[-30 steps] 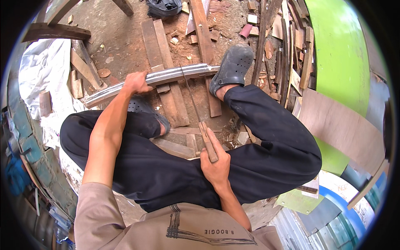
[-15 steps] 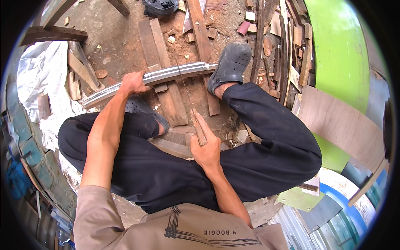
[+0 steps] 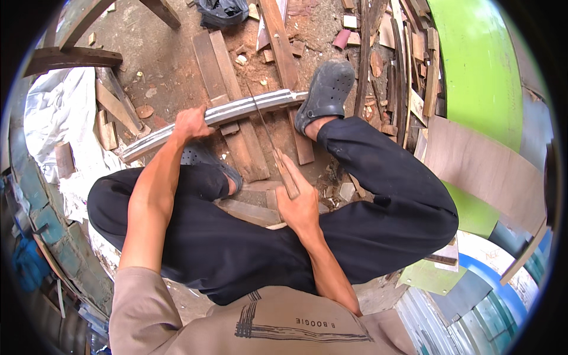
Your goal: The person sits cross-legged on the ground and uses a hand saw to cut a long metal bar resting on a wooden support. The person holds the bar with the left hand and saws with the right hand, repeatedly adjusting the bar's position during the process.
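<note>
A long, slightly curved wooden strip (image 3: 236, 108) with white stripes along its upper face lies crosswise in front of me. My left hand (image 3: 192, 123) is wrapped round it left of its middle. In my right hand (image 3: 300, 208) is the wooden handle of a handsaw (image 3: 286, 176), gripped between my legs. Its thin blade runs forward across the strip, right of my left hand. A grey clog (image 3: 331, 89) on my right foot rests against the strip's right end. The other clog (image 3: 198, 155) is partly hidden by my left arm and leg. The depth of any cut cannot be made out.
Flat boards (image 3: 239, 148) lie under the strip. Wood offcuts and long slats (image 3: 408, 77) are piled at the right, beside a green panel (image 3: 479, 77). White sheeting (image 3: 53, 118) spreads at the left. A black plastic bag (image 3: 222, 12) sits at the far side.
My right hand and the saw have shifted slightly forward and to the right, and the blade shows more clearly. My left hand keeps its hold on the strip.
</note>
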Motion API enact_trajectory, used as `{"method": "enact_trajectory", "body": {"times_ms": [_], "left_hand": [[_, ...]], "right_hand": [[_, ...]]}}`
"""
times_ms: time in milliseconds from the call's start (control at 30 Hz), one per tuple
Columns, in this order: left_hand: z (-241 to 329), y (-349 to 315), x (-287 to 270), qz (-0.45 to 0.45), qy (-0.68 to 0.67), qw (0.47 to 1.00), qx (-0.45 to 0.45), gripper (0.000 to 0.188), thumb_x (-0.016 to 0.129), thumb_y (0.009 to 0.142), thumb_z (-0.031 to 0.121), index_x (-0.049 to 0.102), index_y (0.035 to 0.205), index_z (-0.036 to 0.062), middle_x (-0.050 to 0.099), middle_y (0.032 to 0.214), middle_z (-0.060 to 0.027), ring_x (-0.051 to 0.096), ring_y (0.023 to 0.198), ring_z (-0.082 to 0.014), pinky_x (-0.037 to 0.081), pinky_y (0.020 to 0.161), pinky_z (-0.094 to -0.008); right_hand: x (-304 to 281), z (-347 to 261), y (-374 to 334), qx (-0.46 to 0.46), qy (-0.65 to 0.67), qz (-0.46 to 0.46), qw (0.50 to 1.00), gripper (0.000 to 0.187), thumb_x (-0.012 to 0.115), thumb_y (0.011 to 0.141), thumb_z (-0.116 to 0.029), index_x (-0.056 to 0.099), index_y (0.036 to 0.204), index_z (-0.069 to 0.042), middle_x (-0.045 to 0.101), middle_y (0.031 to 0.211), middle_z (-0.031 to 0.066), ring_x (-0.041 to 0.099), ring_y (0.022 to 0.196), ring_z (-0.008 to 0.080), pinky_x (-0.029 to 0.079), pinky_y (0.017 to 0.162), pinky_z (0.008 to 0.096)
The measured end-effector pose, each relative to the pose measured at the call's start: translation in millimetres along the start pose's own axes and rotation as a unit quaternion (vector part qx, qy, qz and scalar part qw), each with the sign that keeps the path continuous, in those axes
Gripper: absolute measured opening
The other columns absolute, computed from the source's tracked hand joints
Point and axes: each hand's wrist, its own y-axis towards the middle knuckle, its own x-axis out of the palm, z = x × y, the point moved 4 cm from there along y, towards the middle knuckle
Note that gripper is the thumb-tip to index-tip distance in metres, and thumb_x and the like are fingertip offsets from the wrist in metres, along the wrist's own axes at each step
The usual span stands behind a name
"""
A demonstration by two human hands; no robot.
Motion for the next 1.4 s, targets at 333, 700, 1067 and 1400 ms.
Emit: {"method": "enact_trajectory", "body": {"times_ms": [333,700,1067,1400], "left_hand": [[4.9,-2.3,5.9,0.002,-0.008,1.0,0.014,0.067,0.08,0.068,0.042,0.064,0.118,0.0008,0.074,0.099,-0.0261,0.071,0.099,-0.0424,0.055,0.09,-0.0497],[-1.5,-1.2,6.1,0.012,-0.017,1.0,0.003,0.061,0.079,0.068,0.041,0.064,0.111,0.0,0.074,0.096,-0.0263,0.071,0.096,-0.0436,0.055,0.088,-0.0506],[-3.6,-0.6,-4.0,0.018,-0.01,1.0,0.004,0.062,0.08,0.067,0.041,0.064,0.11,-0.001,0.073,0.095,-0.0261,0.071,0.096,-0.0431,0.056,0.088,-0.0499],[-6.4,3.5,-2.4,0.02,-0.01,1.0,0.009,0.062,0.078,0.068,0.041,0.065,0.111,-0.0004,0.074,0.094,-0.0265,0.072,0.094,-0.0426,0.056,0.086,-0.0491]], "right_hand": [[11.3,12.5,22.6,-0.007,0.026,0.007,1.0,0.062,0.057,0.084,0.002,0.054,0.146,0.001,0.064,0.138,0.0242,0.063,0.129,0.0325,0.048,0.105,0.0351],[10.0,7.9,21.2,0.007,0.033,-0.012,0.999,0.062,0.054,0.082,0.008,0.055,0.144,0.004,0.065,0.139,0.0222,0.061,0.133,0.0281,0.046,0.109,0.0341],[-2.9,2.6,-4.7,-0.024,0.021,-0.011,0.999,0.064,0.055,0.084,0.003,0.055,0.148,-0.007,0.065,0.133,0.0273,0.063,0.123,0.0408,0.052,0.098,0.0374],[-9.4,18.6,-19.2,-0.04,0.022,-0.004,0.999,0.061,0.057,0.086,0.001,0.053,0.147,0.0,0.063,0.138,0.0251,0.06,0.132,0.036,0.048,0.106,0.0369]]}}
